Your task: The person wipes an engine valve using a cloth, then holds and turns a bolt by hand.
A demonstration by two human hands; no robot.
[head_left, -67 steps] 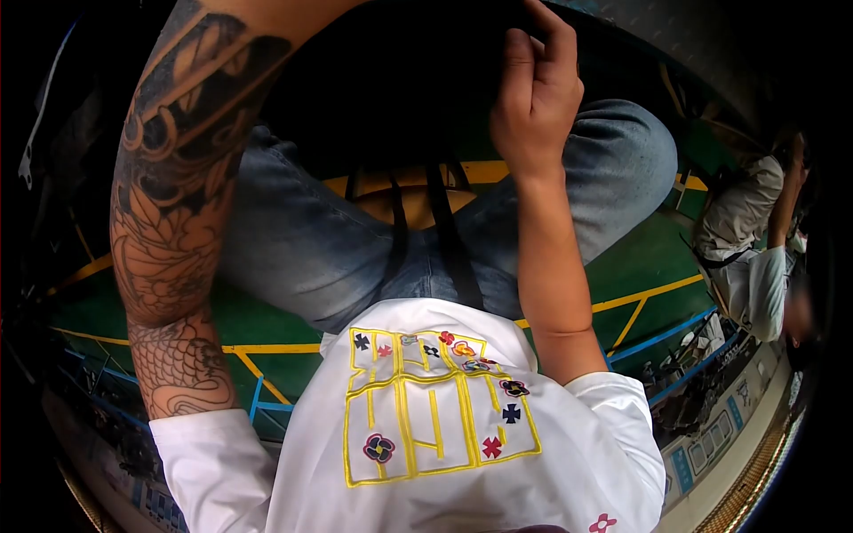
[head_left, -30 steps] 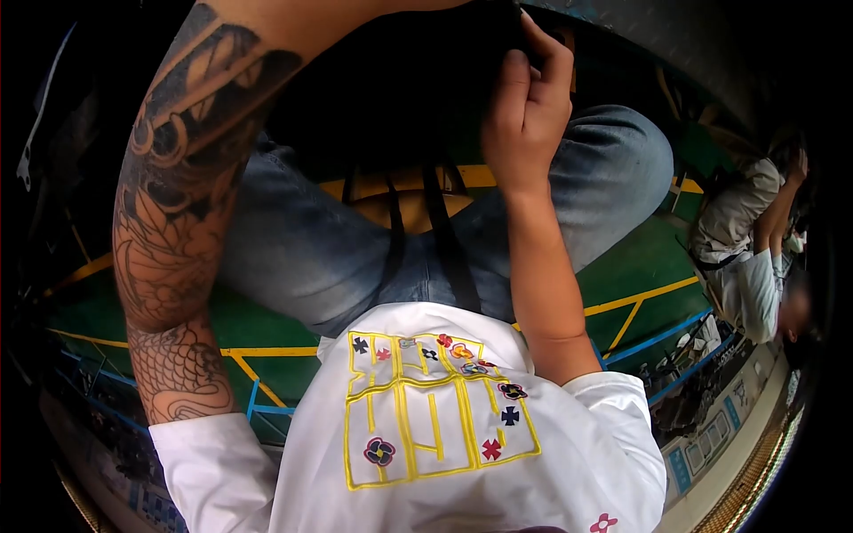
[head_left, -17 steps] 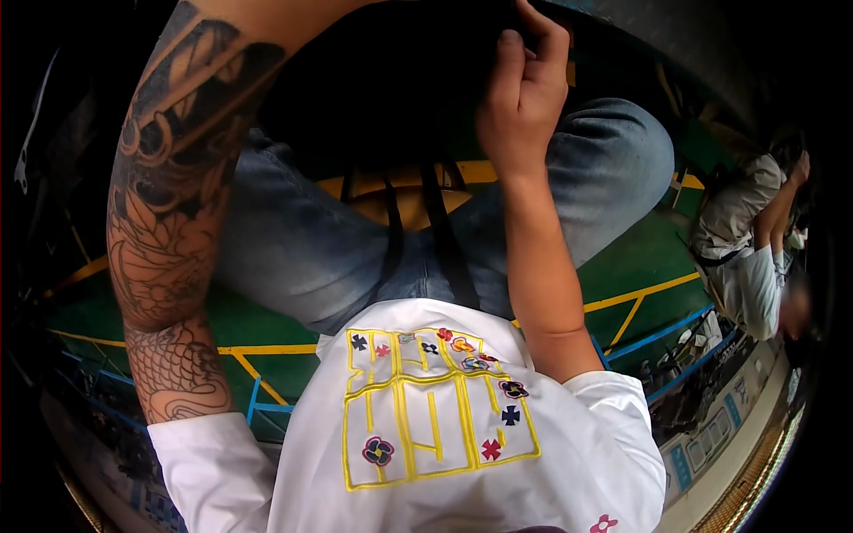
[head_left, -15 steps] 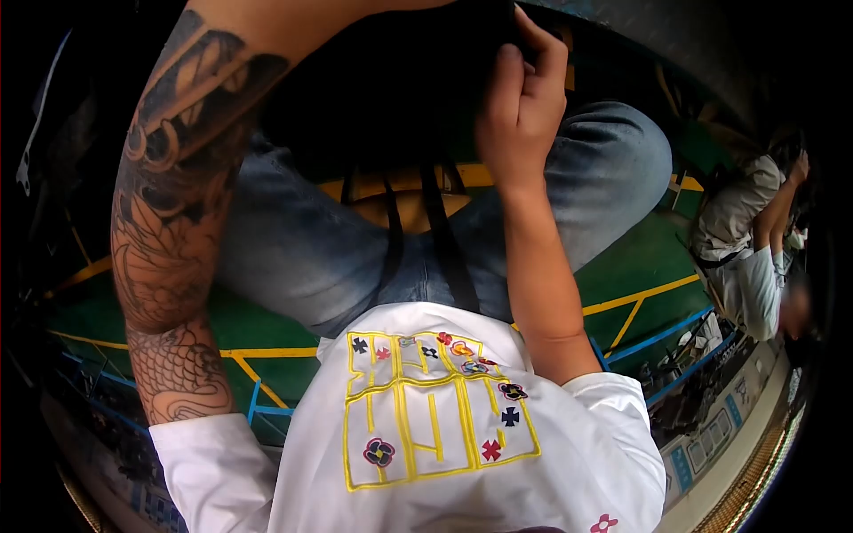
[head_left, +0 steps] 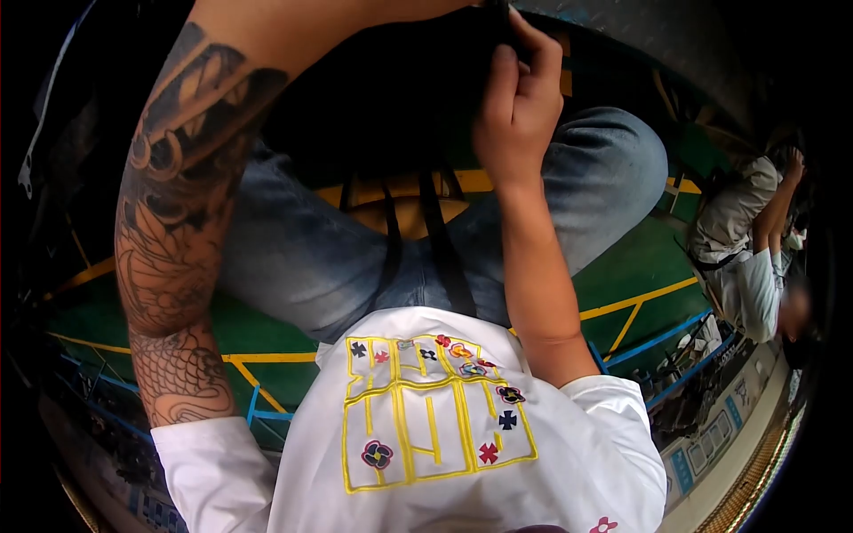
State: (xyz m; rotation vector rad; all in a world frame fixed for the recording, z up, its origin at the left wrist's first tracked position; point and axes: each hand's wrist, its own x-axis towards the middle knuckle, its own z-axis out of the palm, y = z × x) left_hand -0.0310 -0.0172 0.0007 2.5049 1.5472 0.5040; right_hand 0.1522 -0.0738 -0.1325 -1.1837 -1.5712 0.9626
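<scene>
My right hand is raised at the upper middle, with its fingers curled and the index finger and thumb pointing up. A dark thing at its fingertips is too dim to make out. My tattooed left arm rises along the left side and bends right across the top edge. Only a strip of skin from my left hand or wrist shows there, close to the right fingertips; its fingers are hidden. Below the hands are my legs in blue jeans and my white shirt with yellow stitching.
A dark metal surface curves across the upper right. Yellow bars and blue bars cross the green floor. At the right edge another person in pale clothes bends with arms extended. A yellowish seat shows between my legs.
My right hand has shifted slightly left and, since 0.6 s ago, a little down. My left forearm has moved slightly right and lower at the top, with more skin showing along the upper edge.
</scene>
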